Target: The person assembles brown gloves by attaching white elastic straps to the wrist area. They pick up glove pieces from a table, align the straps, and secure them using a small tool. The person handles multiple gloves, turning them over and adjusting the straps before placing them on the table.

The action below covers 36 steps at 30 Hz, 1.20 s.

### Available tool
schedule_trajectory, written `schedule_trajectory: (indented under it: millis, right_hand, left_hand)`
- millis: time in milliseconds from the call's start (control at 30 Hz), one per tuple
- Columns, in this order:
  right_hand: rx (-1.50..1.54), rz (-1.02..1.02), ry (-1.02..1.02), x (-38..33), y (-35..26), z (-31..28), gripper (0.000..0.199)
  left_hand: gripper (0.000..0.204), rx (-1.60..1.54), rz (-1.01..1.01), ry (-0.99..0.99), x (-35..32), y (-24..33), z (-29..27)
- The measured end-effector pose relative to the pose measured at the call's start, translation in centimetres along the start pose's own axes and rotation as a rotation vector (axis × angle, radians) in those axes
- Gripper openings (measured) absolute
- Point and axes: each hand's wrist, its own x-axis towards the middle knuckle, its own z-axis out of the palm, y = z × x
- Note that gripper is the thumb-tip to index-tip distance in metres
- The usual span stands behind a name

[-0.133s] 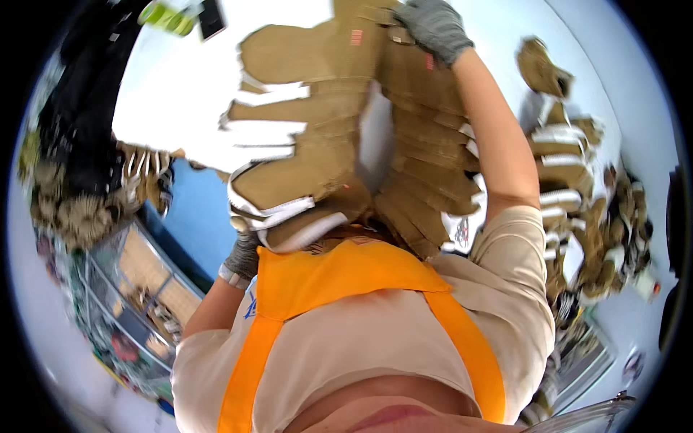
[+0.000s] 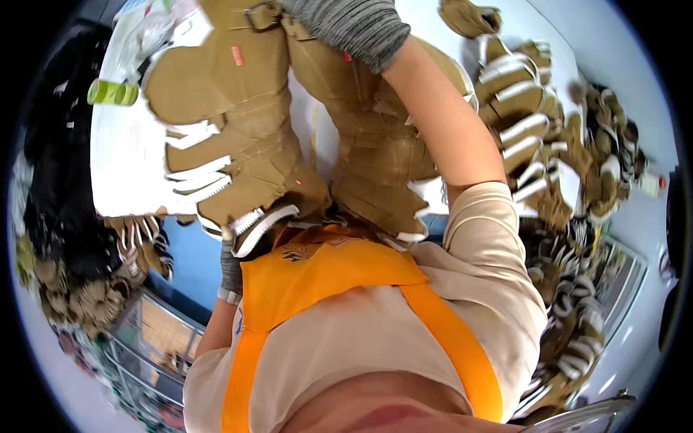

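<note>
A large overlapping stack of brown boot uppers (image 2: 260,108) lies in front of my chest in two columns with a gap between them. White toothed strips edge many pieces, and small red tags show on some. My right hand (image 2: 346,32), in a grey knit glove, is closed over the far end beside a strap with a metal buckle (image 2: 263,16); its fingertips leave the top of the picture. My left hand (image 2: 231,268), also gloved, is low at the stack's near left edge. A tan tip shows above it, while the other fingers are hidden.
Under the stack is a white table (image 2: 119,169), with a green roll (image 2: 112,92) and clear plastic (image 2: 155,36) at left. More brown pieces (image 2: 523,101) cover its right side. Piled footwear parts (image 2: 86,296) and a metal-framed rack (image 2: 155,332) stand at lower left.
The view has turned slightly. The stack and my right hand now appear farther left and larger, with the hand nearer the top edge. My left hand sits a little lower in the picture.
</note>
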Motion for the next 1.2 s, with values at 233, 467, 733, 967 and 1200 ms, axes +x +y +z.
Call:
schedule_trajectory:
  millis: [233, 467, 733, 967, 1200]
  right_hand:
    - [-0.04, -0.091, 0.557, -4.5, 0.0, -9.6, 0.013]
    - [0.255, -0.034, 0.216, -5.4, 1.2, -8.2, 0.025]
    - [0.152, 0.108, 0.098, -7.7, 2.5, -7.2, 0.041]
    - [0.327, -0.08, 0.106, -7.5, -4.1, -9.7, 0.04]
    - [0.401, -0.377, 0.173, -6.6, -22.5, -19.4, 0.04]
  left_hand:
    - [0.068, -0.019, 0.011, -0.385, 6.9, 1.8, 3.8]
    - [0.068, -0.5, -0.123, -0.445, 13.4, -5.3, 3.1]
    - [0.059, -0.572, -0.022, -0.219, 8.6, -9.7, 0.0]
    - [0.054, -0.171, 0.199, 0.024, -0.6, -10.9, -6.4]
    - [0.049, 0.224, 0.556, 0.432, -21.9, -13.8, -26.1]
